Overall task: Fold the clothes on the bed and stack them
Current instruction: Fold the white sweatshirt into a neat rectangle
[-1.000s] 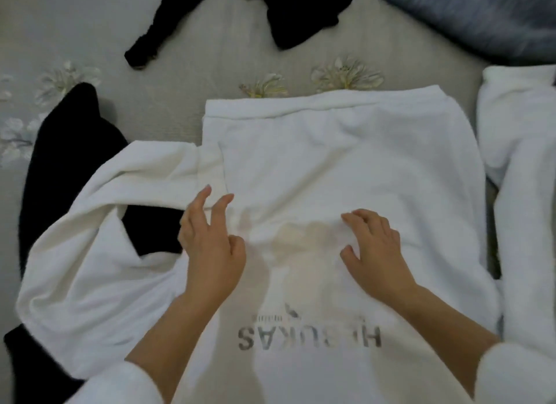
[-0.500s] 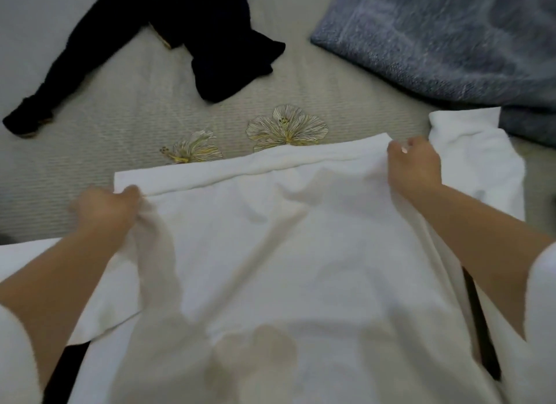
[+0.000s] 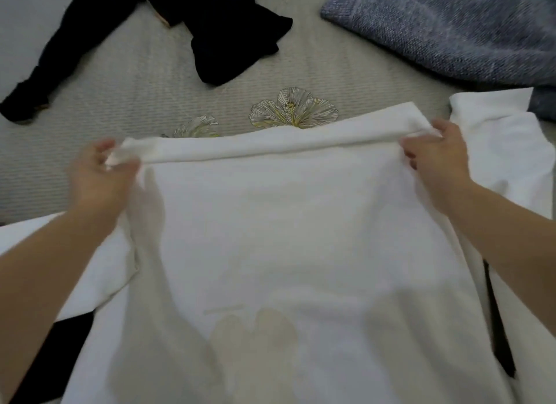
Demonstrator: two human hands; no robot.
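A white sweatshirt point(image 3: 301, 238) lies spread across the near middle of the bed point(image 3: 135, 96), and its far hem is lifted off the cover in a taut band between the person's two hands. The left hand point(image 3: 96, 174) grips the hem's left corner, with fingers and thumb curled round a bunch of the cloth. The right hand point(image 3: 436, 159) pinches the right corner, its fingers folded over the edge. Both forearms reach over the garment from the near side.

Just past the hem, the bed's ribbed grey cover shows printed flowers point(image 3: 293, 108). Toward the bed's far left a black garment point(image 3: 228, 36) sprawls with one long limb stretched out. Toward the far right corner lies a blue knitted piece point(image 3: 436, 27). Just beside the right hand is more white cloth point(image 3: 505, 141); whether it belongs to the same sweatshirt cannot be told. At the near left edge, a dark garment point(image 3: 57, 352) shows from under the white fabric.
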